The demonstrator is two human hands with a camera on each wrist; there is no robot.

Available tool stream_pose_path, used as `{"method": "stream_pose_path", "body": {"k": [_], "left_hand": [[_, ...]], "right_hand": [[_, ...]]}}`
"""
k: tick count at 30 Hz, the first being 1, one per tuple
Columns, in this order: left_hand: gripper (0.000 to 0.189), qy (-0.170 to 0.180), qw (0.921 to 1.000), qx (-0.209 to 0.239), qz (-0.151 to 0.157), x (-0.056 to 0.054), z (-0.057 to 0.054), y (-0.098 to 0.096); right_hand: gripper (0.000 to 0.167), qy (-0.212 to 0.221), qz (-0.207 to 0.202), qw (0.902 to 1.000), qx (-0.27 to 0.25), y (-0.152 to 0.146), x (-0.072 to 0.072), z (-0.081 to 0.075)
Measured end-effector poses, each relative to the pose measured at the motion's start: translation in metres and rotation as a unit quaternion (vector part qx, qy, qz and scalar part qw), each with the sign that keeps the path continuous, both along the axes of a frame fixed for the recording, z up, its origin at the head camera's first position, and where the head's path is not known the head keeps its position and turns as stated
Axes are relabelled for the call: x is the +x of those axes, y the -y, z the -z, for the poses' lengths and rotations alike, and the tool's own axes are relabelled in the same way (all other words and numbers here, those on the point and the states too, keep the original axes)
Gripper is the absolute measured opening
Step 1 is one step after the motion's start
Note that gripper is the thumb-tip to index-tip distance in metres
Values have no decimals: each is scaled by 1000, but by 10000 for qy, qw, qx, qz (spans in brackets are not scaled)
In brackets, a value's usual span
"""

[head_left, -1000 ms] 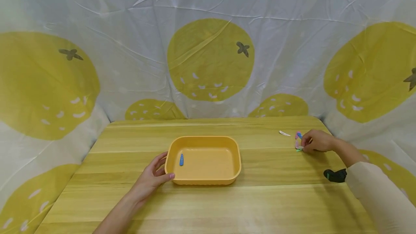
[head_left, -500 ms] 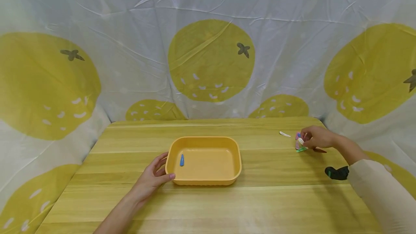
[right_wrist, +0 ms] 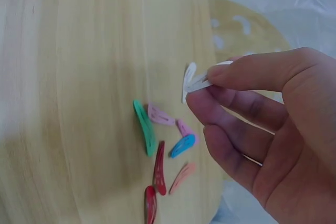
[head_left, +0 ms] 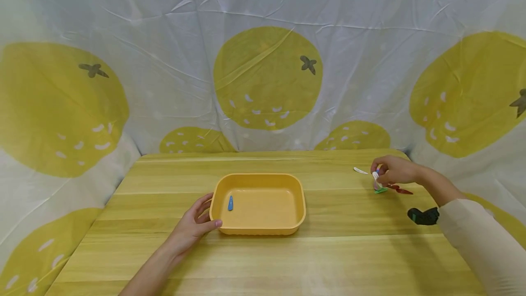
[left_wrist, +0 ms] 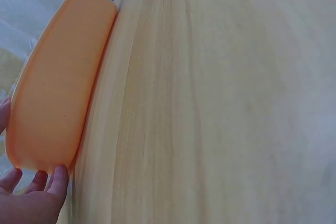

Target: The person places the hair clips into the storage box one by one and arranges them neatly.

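Note:
My left hand (head_left: 191, 223) holds the left end of a yellow-orange plastic basin (head_left: 263, 231), thumb at the rim and fingers along the outer wall. Inside the basin lies one blue hair clip (head_left: 230, 203). At the far right of the table, my right hand (head_left: 398, 171) pinches a white hair clip (right_wrist: 202, 82) between thumb and fingertips, raised above the wood. Below it in the right wrist view lie a green clip (right_wrist: 144, 127), pink clips (right_wrist: 160, 115), a blue clip (right_wrist: 182, 145), red clips (right_wrist: 159, 169) and a coral clip (right_wrist: 182, 177). Another white clip (head_left: 360, 171) lies farther left.
A black sock-like item (head_left: 423, 216) with a green mark lies near the right sleeve (head_left: 481, 241). The wooden table (head_left: 328, 259) ends at a fabric backdrop (head_left: 176, 81) printed with yellow fruit, which also hangs along both sides.
My right hand has lifted the white clip off the pile and shifted slightly left, uncovering the red clips. My left hand and the basin stay in place.

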State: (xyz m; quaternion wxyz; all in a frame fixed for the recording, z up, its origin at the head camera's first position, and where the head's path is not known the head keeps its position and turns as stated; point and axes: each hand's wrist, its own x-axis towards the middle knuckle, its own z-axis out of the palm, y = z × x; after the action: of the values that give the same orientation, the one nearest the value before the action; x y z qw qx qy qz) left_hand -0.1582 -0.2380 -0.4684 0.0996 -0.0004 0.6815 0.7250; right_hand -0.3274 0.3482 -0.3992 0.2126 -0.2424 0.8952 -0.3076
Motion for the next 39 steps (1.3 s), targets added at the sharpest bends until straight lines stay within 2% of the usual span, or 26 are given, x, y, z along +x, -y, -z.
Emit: {"method": "stream_pose_path", "body": {"k": [9,21,28,39], "left_hand": [[86,60,10000,-21,-41,0,0,0],[85,34,10000,18,-27,0,-1,0],[86,5,10000,15,-4,-1,0,1],[85,-22,9999,96,33,-1,2,1]], "right_hand": [[20,301,-85,9994,-158,20,3,-16],[18,446,-112,9986,-257,43,2,-24],[16,264,-148,9990,-318,60,3,-23],[18,239,-465,9970,-568,83,-7,-19]]}}
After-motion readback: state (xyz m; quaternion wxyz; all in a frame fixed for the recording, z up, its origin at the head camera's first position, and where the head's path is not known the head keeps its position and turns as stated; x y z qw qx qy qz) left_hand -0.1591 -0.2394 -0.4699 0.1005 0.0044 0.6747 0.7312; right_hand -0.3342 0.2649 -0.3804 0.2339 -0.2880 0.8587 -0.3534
